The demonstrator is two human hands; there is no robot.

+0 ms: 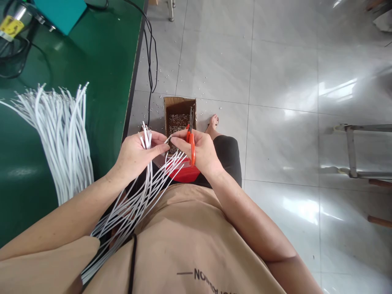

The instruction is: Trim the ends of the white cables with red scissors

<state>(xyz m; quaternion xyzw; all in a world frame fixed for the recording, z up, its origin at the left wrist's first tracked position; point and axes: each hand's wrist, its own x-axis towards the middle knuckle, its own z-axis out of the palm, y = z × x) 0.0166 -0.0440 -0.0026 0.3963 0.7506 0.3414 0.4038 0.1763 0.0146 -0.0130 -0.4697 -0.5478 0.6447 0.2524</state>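
Note:
My left hand (134, 153) is closed around a bundle of thin white wires (134, 204) that runs down across my lap. Their cut ends stick up above my fingers. My right hand (200, 153) grips orange-handled cutters (191, 141), blades pointing away from me, while its fingertips pinch the end of one white wire beside my left thumb. Both hands hover over a small open cardboard box (180, 107) on the floor, filled with small wire scraps.
A green table (104, 69) lies to my left, with a fanned pile of white wires (61, 130) on it, a teal box (61, 12) and black cables at the back. A red stool edge (183, 173) shows under me. Metal frame (352, 151) stands at right.

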